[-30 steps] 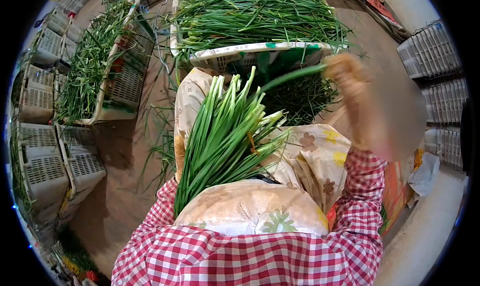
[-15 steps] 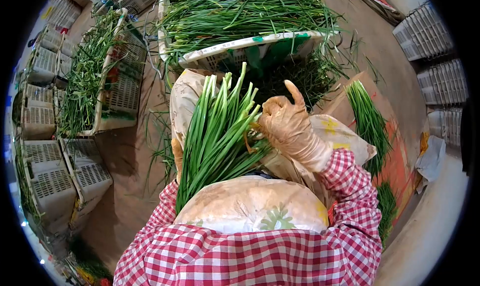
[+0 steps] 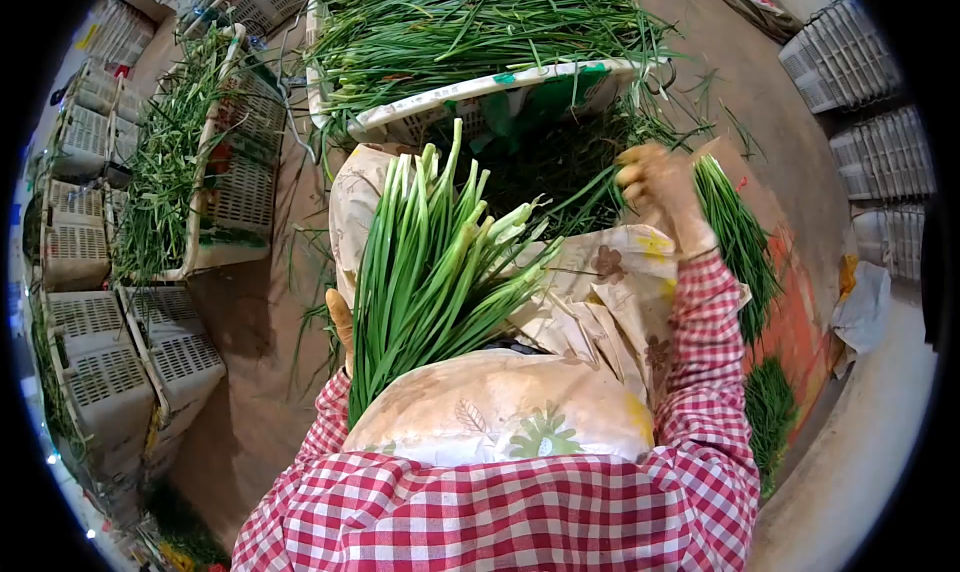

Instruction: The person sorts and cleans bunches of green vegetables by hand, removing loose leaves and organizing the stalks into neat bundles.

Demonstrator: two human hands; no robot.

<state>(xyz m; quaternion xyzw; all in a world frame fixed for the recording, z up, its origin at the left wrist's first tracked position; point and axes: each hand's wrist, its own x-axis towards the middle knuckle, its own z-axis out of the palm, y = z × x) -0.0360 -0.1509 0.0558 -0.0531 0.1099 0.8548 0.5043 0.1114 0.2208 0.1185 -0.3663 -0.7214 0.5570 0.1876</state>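
A bunch of garlic chives (image 3: pixel 410 272) leans across my lap, its pale stem ends up and its leaves hanging toward me. My left hand (image 3: pixel 340 324) grips the bunch from its left side; most of the fingers are hidden behind the leaves. My right hand (image 3: pixel 668 194), in a stained glove, is away from the bunch at the right, near the chives tied or laid together (image 3: pixel 735 247) there. Its fingers are curled and slightly blurred, with thin green blades beside them; what they hold, if anything, is unclear. A stained, flower-printed apron (image 3: pixel 590 272) covers my lap.
Ahead stands a white crate (image 3: pixel 440 107) heaped with chives. Another crate (image 3: pixel 205 212) at the left holds loose trimmings. Stacked white crates (image 3: pixel 100 362) line the left side, more crates (image 3: pixel 840 57) the right. Another chive bundle (image 3: pixel 768 412) lies at lower right.
My right hand has moved from the bunch's stems out to the right, its raised thumb now folded in. The bunch stays in my left hand, its right side spread a little wider.
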